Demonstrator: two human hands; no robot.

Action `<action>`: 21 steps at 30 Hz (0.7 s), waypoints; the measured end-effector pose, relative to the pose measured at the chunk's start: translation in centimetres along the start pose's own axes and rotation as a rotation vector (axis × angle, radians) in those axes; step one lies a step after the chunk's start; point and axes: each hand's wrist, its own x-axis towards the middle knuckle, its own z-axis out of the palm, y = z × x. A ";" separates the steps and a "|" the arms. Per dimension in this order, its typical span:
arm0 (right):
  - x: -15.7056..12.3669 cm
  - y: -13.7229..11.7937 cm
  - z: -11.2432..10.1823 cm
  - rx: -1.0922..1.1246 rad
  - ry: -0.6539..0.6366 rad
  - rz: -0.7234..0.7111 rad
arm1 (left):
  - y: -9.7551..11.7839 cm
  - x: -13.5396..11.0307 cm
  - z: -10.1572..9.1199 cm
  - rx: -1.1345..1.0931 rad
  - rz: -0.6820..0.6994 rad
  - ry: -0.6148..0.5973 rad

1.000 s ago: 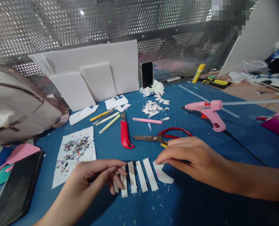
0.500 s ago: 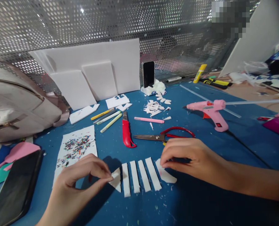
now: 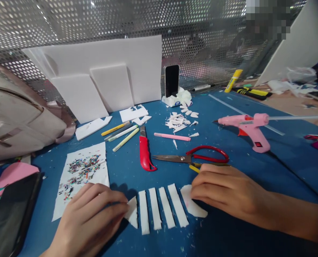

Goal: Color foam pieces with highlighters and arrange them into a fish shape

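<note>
Several white foam board strips [image 3: 155, 208] lie side by side on the blue tabletop between my hands. At the left end of the row is a pointed white foam board piece [image 3: 133, 213]; my left hand [image 3: 92, 214] has its fingers closed together at that piece's left edge, with the thumb hidden. A curved white foam board piece [image 3: 192, 205] lies at the right end. My right hand [image 3: 228, 192] holds its upper right edge with curled fingers, the fingertips partly out of sight. Red-handled scissors [image 3: 188, 157] lie just beyond my right hand.
A red craft knife [image 3: 145, 151], several markers [image 3: 125, 139] and a pink glue gun [image 3: 250, 125] lie farther back. Colourful bits cover a white sheet [image 3: 101, 175] at left, near a black phone [image 3: 13, 214]. White boards [image 3: 145, 67] lean against the mesh.
My left hand has turned palm-down, its fingers closing over the pointed piece's edge. My right hand has lowered its fingers onto the curved piece. The view has shifted slightly.
</note>
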 end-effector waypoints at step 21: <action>0.2 -0.4 -0.4 -0.039 -0.015 0.038 | 0.0 0.2 -0.1 0.094 0.049 0.027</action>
